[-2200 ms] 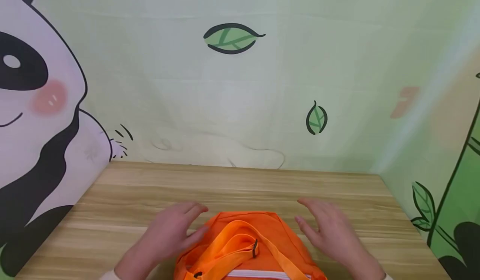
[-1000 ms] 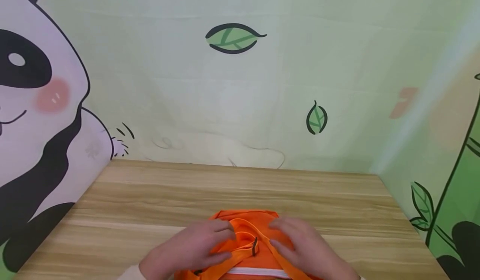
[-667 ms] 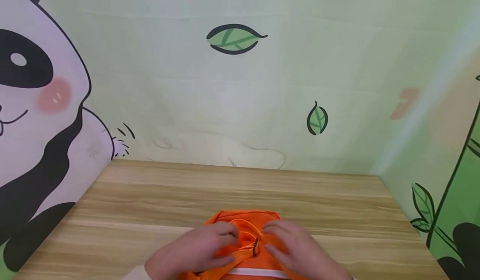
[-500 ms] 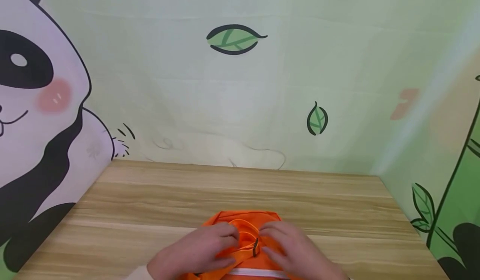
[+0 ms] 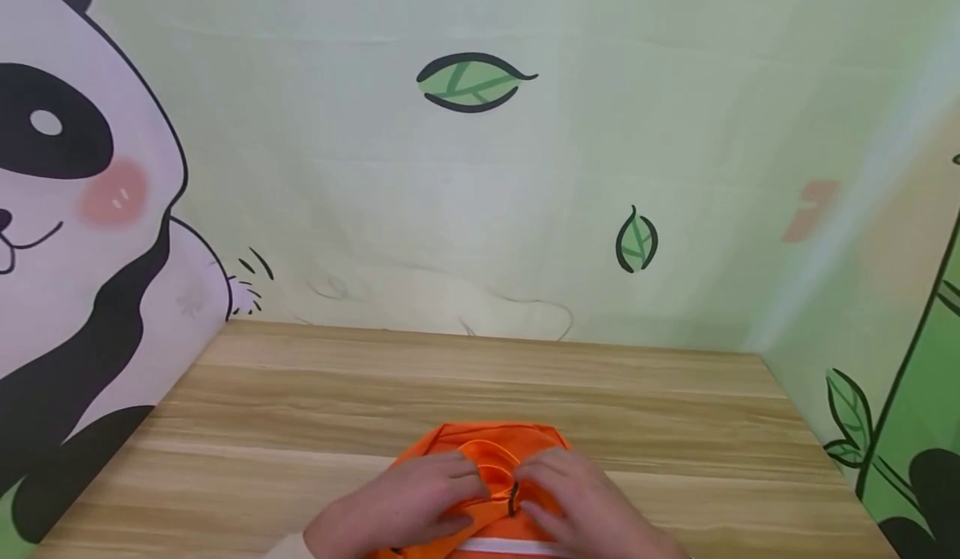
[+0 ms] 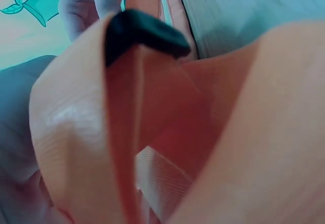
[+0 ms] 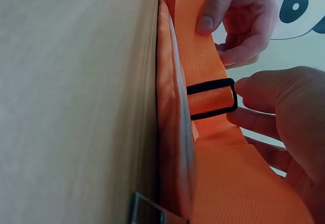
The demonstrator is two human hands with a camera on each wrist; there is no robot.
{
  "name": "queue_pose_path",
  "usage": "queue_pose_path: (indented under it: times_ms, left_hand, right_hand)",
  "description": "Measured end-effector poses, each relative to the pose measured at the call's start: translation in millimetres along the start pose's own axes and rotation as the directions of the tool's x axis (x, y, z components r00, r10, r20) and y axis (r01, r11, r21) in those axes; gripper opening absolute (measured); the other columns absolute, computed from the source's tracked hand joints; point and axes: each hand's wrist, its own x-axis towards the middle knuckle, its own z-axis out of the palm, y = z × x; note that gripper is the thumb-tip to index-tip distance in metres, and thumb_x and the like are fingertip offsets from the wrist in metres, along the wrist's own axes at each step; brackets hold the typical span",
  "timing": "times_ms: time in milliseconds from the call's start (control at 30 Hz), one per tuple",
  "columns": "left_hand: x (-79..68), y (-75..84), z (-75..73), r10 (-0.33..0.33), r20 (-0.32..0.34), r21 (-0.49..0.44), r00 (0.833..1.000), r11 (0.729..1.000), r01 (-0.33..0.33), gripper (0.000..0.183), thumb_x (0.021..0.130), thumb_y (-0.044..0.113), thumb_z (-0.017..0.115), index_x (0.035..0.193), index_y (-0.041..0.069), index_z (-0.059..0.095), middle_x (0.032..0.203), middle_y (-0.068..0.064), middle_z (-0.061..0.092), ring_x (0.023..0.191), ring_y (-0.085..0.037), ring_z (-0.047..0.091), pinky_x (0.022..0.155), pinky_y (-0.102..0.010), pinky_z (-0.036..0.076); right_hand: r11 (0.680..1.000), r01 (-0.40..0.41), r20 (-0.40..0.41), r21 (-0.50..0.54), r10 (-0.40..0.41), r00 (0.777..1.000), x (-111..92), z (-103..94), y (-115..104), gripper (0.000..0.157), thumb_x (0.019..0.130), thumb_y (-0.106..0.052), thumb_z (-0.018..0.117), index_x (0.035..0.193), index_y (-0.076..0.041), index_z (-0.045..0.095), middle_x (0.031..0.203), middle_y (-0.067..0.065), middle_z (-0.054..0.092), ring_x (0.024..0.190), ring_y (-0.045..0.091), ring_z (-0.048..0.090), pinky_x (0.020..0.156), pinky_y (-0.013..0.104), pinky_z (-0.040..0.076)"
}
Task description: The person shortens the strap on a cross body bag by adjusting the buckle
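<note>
An orange backpack (image 5: 536,436) lies at the front of the table, with a loop of orange strap (image 5: 491,452) on top. A black strap buckle (image 7: 213,99) sits on the strap. My left hand (image 5: 408,496) is over the bag's left side; in the right wrist view its thumb lies on the strap, fingers curled behind. My right hand (image 5: 577,496) bends over the right side. Its fingertips pinch the end of the buckle in the right wrist view. Strap loops fill much of the left wrist view, with the buckle close up and my right hand (image 6: 86,10) behind it.
A wood-grain table (image 5: 375,384) spreads out beyond the bag. Printed cloth walls with a panda (image 5: 75,276) and leaves (image 5: 472,82) enclose its back and sides. A white zipper (image 5: 510,546) crosses the bag near the lower edge.
Both hands came in from either side of the backpack onto its strap, and have since drawn slightly closer together around the buckle. The bag has barely moved.
</note>
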Motion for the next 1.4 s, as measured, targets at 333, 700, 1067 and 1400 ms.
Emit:
queue_pose_path:
  times_ms: [333,700,1067,1400]
  left_hand:
    - [0.1,-1.2,6.5,0.014,-0.05,-0.007,0.999,1.0,-0.014,0.026,0.1,0.015,0.078,0.124,0.021,0.073,0.116,0.014,0.075,0.106,-0.004,0.067,0.096,-0.021,0.05]
    - [-4.5,6.4,-6.6,-0.069,-0.031,-0.21,0.997,0.976,0.061,0.028,0.105,0.013,0.072,0.132,0.018,0.071,0.131,0.009,0.074,0.115,-0.005,0.069,0.101,-0.025,0.056]
    - [-6.8,7.7,-26.7,-0.162,0.042,-0.474,0.986,0.865,0.163,0.028,0.11,0.021,0.065,0.137,0.016,0.069,0.125,0.005,0.074,0.108,-0.001,0.066,0.094,-0.023,0.059]
    - [-9.8,7.2,-36.7,-0.18,0.045,-0.546,0.983,0.819,0.175,0.034,0.112,0.03,0.06,0.144,0.018,0.066,0.13,0.003,0.072,0.112,-0.005,0.066,0.097,-0.027,0.059]
  right_hand:
    - [0.999,-0.026,0.04,0.034,0.025,0.999,-1.5,-2.2,-1.2,0.029,0.104,-0.026,0.074,0.133,-0.023,0.073,0.131,-0.016,0.069,0.125,0.011,0.064,0.11,0.046,0.054]
    - [0.995,0.1,-0.126,0.017,-0.097,0.987,-0.8,-3.7,2.2,0.031,0.101,-0.025,0.078,0.131,-0.02,0.071,0.128,-0.013,0.072,0.117,0.01,0.066,0.102,0.043,0.056]
    - [0.957,-0.033,0.026,0.287,0.026,0.999,-2.8,-16.7,-1.8,0.046,0.106,-0.028,0.071,0.151,-0.024,0.06,0.147,-0.012,0.066,0.13,0.017,0.064,0.112,0.044,0.055]
    - [0.892,0.031,0.01,0.45,-0.039,0.999,-2.2,-22.5,-4.1,0.054,0.101,-0.02,0.078,0.15,-0.03,0.058,0.143,-0.011,0.067,0.122,0.012,0.066,0.106,0.034,0.059]
